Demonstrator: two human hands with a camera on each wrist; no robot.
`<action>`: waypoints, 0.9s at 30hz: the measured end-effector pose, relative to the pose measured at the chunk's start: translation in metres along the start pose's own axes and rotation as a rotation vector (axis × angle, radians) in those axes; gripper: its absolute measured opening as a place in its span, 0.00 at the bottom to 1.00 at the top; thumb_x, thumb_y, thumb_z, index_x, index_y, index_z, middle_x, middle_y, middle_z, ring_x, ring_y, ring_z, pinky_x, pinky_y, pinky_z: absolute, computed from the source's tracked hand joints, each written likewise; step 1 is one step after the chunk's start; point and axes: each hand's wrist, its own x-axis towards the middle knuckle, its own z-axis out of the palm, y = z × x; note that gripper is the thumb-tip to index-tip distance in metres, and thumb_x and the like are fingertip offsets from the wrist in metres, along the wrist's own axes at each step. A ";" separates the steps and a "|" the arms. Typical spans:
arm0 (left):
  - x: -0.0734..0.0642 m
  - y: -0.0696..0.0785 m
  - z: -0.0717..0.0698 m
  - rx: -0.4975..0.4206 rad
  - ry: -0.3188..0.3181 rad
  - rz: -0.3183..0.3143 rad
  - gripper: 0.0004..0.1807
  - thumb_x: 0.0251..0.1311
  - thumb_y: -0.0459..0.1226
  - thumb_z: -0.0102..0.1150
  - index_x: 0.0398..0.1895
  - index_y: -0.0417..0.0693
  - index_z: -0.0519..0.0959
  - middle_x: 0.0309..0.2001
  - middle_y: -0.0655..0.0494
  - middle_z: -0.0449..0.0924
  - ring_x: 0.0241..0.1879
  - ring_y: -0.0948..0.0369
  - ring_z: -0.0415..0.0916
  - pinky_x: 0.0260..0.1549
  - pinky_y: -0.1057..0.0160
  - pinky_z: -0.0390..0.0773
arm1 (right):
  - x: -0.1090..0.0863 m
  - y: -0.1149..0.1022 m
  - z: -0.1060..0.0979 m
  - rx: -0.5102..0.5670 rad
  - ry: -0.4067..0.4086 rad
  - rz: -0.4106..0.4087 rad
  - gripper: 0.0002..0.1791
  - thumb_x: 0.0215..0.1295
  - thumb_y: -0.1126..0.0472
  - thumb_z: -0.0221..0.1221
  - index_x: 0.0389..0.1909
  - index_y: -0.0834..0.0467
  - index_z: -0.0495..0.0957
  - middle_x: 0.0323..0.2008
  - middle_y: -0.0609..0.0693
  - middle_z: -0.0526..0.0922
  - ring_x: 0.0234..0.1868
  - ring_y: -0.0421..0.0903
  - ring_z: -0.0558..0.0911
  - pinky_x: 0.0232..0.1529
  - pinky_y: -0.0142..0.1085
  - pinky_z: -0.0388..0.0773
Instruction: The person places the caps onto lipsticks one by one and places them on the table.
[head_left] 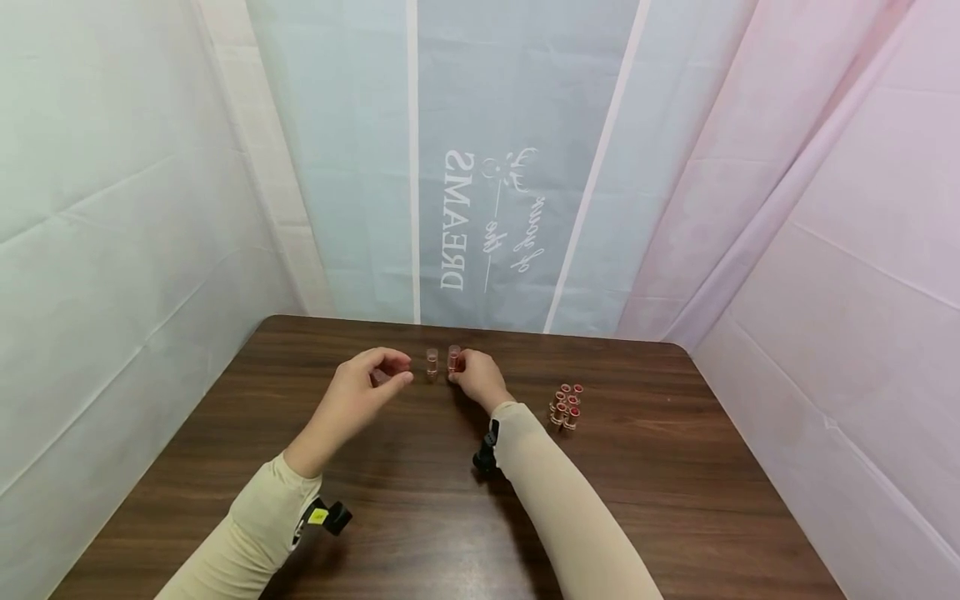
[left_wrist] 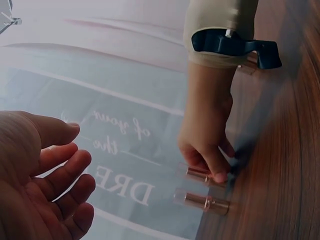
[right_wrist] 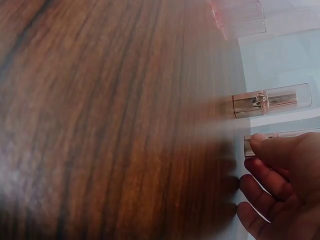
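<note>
Two lipstick tubes with clear caps and rose-gold bases stand upright, side by side and apart, near the table's back edge. My right hand (head_left: 482, 379) pinches the right-hand lipstick tube (head_left: 453, 357) low down between thumb and fingers; its base looks to be at the table. To its left stands the other lipstick tube (head_left: 431, 365), which no hand touches. My left hand (head_left: 358, 385) hovers left of that tube, fingers loosely bent and holding nothing. In the left wrist view the left hand (left_wrist: 55, 175) shows a bare palm.
Several similar rose-gold tubes with red tops (head_left: 566, 406) stand grouped on the right of the brown wooden table (head_left: 420, 517). A printed curtain (head_left: 525, 100) hangs behind the back edge, with pale cloth on both sides. Blurred pinkish shapes (right_wrist: 242, 19) top the right wrist view.
</note>
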 end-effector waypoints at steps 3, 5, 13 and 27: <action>0.002 -0.006 -0.003 -0.032 -0.016 -0.035 0.11 0.67 0.41 0.68 0.50 0.50 0.83 0.42 0.54 0.83 0.33 0.57 0.79 0.31 0.62 0.81 | 0.000 -0.002 0.000 -0.009 -0.007 0.006 0.09 0.67 0.57 0.69 0.43 0.55 0.82 0.38 0.49 0.84 0.36 0.46 0.79 0.43 0.45 0.79; 0.003 -0.011 -0.005 -0.058 -0.026 -0.059 0.12 0.68 0.42 0.67 0.51 0.50 0.82 0.42 0.53 0.83 0.32 0.56 0.80 0.28 0.59 0.82 | 0.000 -0.003 0.000 -0.013 -0.011 0.013 0.09 0.67 0.56 0.69 0.43 0.55 0.82 0.38 0.49 0.84 0.36 0.46 0.79 0.42 0.44 0.78; 0.007 -0.024 -0.018 0.042 -0.008 -0.084 0.14 0.69 0.43 0.66 0.53 0.49 0.81 0.44 0.53 0.84 0.38 0.58 0.80 0.39 0.59 0.80 | -0.003 -0.005 0.001 -0.014 -0.022 0.022 0.10 0.68 0.56 0.68 0.45 0.56 0.83 0.38 0.49 0.84 0.36 0.46 0.80 0.42 0.44 0.79; 0.013 -0.060 -0.034 0.138 -0.042 -0.218 0.20 0.70 0.41 0.64 0.59 0.40 0.78 0.52 0.44 0.83 0.51 0.48 0.80 0.48 0.49 0.79 | -0.008 -0.006 -0.008 0.033 0.014 0.006 0.21 0.63 0.59 0.72 0.55 0.60 0.80 0.49 0.55 0.83 0.50 0.52 0.82 0.52 0.47 0.80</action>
